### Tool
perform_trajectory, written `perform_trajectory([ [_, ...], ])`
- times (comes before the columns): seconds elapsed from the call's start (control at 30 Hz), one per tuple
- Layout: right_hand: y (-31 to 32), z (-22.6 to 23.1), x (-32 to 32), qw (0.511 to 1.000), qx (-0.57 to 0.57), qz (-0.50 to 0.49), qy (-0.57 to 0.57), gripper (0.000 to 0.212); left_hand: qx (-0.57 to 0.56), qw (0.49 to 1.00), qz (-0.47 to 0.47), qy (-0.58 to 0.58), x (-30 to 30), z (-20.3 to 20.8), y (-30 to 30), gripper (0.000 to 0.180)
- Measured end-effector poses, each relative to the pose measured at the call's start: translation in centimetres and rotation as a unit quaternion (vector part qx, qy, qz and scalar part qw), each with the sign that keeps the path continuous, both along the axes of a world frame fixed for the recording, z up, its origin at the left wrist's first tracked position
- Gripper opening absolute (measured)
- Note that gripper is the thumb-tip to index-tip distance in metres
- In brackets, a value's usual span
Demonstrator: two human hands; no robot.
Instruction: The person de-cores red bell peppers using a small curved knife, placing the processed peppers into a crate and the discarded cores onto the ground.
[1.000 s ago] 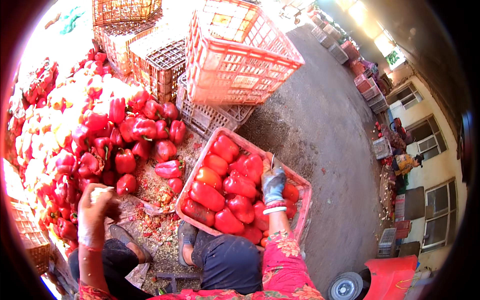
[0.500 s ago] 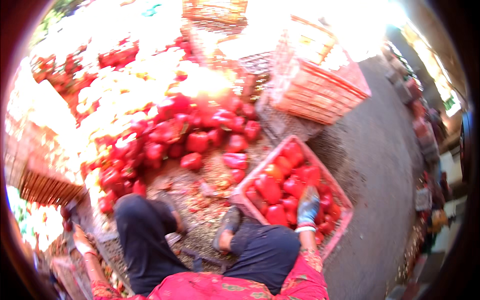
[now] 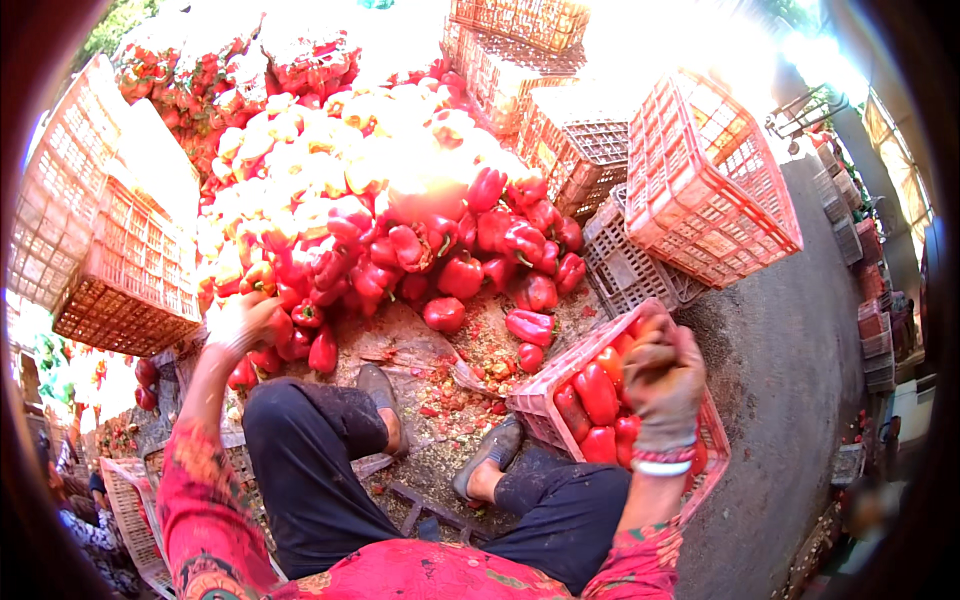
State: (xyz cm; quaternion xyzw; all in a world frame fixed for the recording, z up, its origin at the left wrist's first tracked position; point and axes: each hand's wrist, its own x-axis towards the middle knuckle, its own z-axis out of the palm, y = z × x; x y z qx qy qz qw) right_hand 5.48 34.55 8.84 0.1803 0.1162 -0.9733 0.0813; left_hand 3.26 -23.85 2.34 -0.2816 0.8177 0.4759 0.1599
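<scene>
My bare left hand is at the near left edge of a heap of red bell peppers, its fingers curled in against them. Glare washes it out, so whether it holds a pepper is unclear. Over a pink plastic crate at my right is my right hand, in a stained work glove with a white band at the wrist. Its fingers are bent closed, and anything inside them is hidden. Red peppers lie inside that crate, partly covered by the hand and forearm.
An orange crate rests tilted on a dark crate at the back right. More crates stand at the left. Between my feet and the heap, pepper scraps litter the ground. Grey pavement runs along the right.
My left hand has come up from the lower left to the pepper heap. My right hand has lifted from among the peppers in the crate, its fingers now curled. The view has shifted.
</scene>
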Motion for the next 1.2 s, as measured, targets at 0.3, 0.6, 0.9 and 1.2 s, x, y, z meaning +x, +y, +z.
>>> perform_trajectory([
  [0.3, -7.6, -3.4, 1.7, 0.98, 0.096, 0.019, -0.173, 0.043, -0.081, 0.958, -0.203, -0.184, -15.5, -27.3, 19.2, 0.063],
  [0.6, -7.1, -2.5, -0.7, 0.984, 0.135, 0.016, -0.112, 0.049, -0.156, 0.954, -0.228, 0.117, -5.7, -31.3, 31.8, 0.085],
  [0.9, -9.1, -2.0, 0.0, 0.797, 0.525, 0.193, -0.228, 0.042, 0.111, 0.97, -0.055, 0.211, -5.7, -24.3, 30.9, 0.063],
  [1.2, -11.0, -4.9, 3.5, 0.509, 0.854, 0.109, 0.025, 0.065, 0.116, 0.855, -0.183, 0.472, -0.1, -6.6, 32.3, 0.059],
])
